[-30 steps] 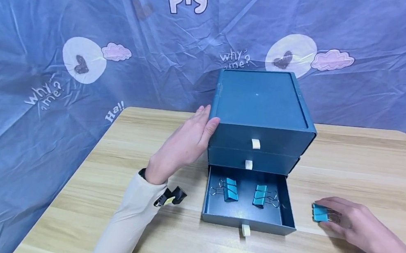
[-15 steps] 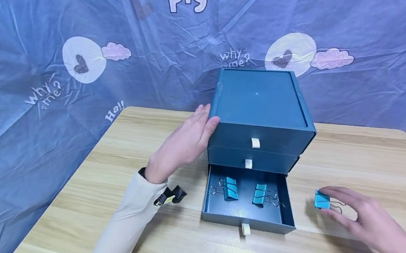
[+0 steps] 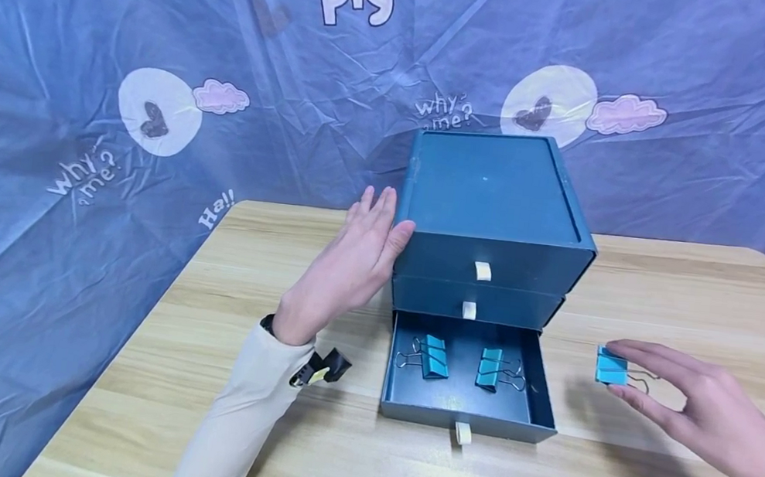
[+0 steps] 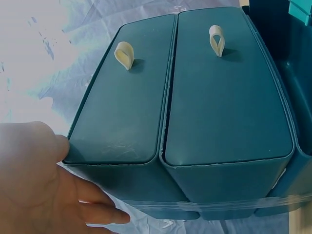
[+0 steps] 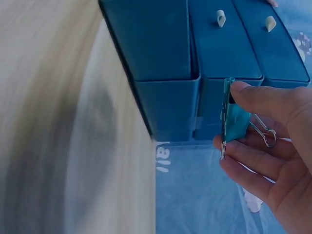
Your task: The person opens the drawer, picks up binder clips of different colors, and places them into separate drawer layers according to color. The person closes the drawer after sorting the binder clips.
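Note:
A dark teal three-drawer box [image 3: 500,189] stands on the table, its bottom drawer [image 3: 437,415] pulled out. In that drawer lie two teal binder clips, one on the left [image 3: 436,358] and one on the right [image 3: 489,369]. My left hand [image 3: 344,266] rests against the box's left side with straight fingers, the thumb at the front edge; the left wrist view shows the same contact. To the right of the drawer, my right hand [image 3: 708,405] pinches another teal binder clip [image 3: 612,366] between thumb and fingers, raised above the table. Its wire handles point toward the palm.
The wooden table [image 3: 200,375] carries the box near its back edge. Behind hangs a blue printed cloth [image 3: 344,71]. White loop tabs mark the drawers, such as the top tab [image 3: 482,271]. A small black device [image 3: 327,369] sits at the left wrist.
My right hand has lifted the binder clip off the table and moved it slightly away from me. The left hand stays at the box, with its fingers spread a little more.

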Demonstrator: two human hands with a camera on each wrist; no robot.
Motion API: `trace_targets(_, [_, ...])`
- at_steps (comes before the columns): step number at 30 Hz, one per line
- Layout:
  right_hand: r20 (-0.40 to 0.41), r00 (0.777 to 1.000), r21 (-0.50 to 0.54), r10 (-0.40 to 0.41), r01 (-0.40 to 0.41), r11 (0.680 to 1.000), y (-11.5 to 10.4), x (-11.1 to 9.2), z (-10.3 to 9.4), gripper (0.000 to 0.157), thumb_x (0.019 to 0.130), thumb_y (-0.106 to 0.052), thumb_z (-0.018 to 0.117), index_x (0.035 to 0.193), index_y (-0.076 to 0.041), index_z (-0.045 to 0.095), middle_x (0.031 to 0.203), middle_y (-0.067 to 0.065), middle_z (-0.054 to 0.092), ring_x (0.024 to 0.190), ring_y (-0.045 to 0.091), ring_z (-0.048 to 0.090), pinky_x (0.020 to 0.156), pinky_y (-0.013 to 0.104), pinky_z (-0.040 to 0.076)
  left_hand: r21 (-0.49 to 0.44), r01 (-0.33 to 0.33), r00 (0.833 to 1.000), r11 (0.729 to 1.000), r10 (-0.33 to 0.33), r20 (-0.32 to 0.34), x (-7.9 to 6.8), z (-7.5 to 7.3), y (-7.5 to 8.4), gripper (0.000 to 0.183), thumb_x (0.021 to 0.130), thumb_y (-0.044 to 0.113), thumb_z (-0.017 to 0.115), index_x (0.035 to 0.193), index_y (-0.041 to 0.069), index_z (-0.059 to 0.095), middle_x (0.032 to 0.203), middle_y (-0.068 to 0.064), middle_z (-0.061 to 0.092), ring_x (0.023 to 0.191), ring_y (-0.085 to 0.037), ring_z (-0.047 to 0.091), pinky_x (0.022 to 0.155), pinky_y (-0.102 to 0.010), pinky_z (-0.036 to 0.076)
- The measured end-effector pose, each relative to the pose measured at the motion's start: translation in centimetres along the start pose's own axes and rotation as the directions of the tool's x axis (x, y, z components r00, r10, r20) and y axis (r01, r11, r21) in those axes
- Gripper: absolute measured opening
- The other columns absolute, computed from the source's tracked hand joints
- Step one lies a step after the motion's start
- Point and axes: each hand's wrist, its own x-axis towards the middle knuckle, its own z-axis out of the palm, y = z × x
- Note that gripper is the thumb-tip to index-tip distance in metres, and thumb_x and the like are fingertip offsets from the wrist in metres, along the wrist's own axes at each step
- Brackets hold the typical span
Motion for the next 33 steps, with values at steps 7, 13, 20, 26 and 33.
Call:
trace_targets(7, [-0.022, 0.999, -0.009, -0.035, 0.035, 0.999, -1.7, 1.4, -0.6, 0.063, 0.059, -0.007, 0.088, 0.119, -0.016, 0.070, 0.121, -0.015, 0.062, 0.117, -0.022, 0.040, 0.091, -0.003, 0.027, 0.069, -0.012, 1.000, 0.998, 0.012, 0.010, 0.0, -0.3, 0.0, 0.069, 0.105, 0.045, 0.014, 0.151, -0.006, 0.014, 0.159, -0.017, 0.009, 0.146, -0.025, -0.011, 0.117, -0.035, -0.012])
trace_targets(13, [0.001, 0.995, -0.003, -0.100, 0.100, 0.995, -3.3, 2.9, -0.6, 0.063, 0.060, -0.007, 0.087, 0.120, -0.014, 0.069, 0.119, -0.003, 0.066, 0.119, -0.020, 0.040, 0.094, -0.001, 0.028, 0.060, -0.010, 1.000, 0.998, 0.009, 0.018, 0.1, -0.4, 0.0, 0.069, 0.105, 0.046, 0.013, 0.151, -0.006, 0.012, 0.160, -0.018, 0.004, 0.146, -0.024, -0.013, 0.117, -0.034, -0.008])
trace_targets(20, [-0.001, 0.982, 0.063, -0.189, 0.189, 0.980, -4.2, 4.1, 0.4, 0.056, 0.068, -0.016, 0.086, 0.121, -0.012, 0.068, 0.115, 0.006, 0.068, 0.119, -0.013, 0.045, 0.097, 0.001, 0.030, 0.038, -0.007, 1.000, 0.999, 0.007, 0.019, 0.1, -0.5, 0.1, 0.071, 0.104, 0.047, 0.012, 0.151, -0.005, 0.008, 0.160, -0.018, 0.001, 0.146, -0.025, -0.012, 0.118, -0.035, -0.003])
trace_targets(26, [0.031, 0.973, 0.084, -0.227, 0.224, 0.971, -5.3, 5.0, 1.7, 0.051, 0.071, -0.017, 0.085, 0.119, -0.010, 0.069, 0.116, 0.003, 0.068, 0.110, 0.007, 0.061, 0.097, 0.003, 0.031, 0.036, -0.009, 1.000, 0.999, 0.008, 0.020, 0.1, -0.6, 0.1, 0.070, 0.105, 0.047, 0.013, 0.151, -0.006, 0.008, 0.160, -0.018, 0.002, 0.147, -0.026, -0.008, 0.118, -0.034, -0.001])
trace_targets(33, [0.059, 0.964, 0.073, -0.260, 0.256, 0.964, -6.2, 5.7, 3.2, 0.043, 0.076, -0.023, 0.082, 0.114, -0.008, 0.071, 0.113, 0.003, 0.069, 0.098, 0.022, 0.068, 0.095, 0.005, 0.036, 0.039, -0.009, 1.000, 0.999, 0.008, 0.021, 0.0, -0.6, 0.1, 0.070, 0.105, 0.046, 0.014, 0.151, -0.006, 0.008, 0.160, -0.018, 0.003, 0.147, -0.026, -0.006, 0.118, -0.034, -0.002])
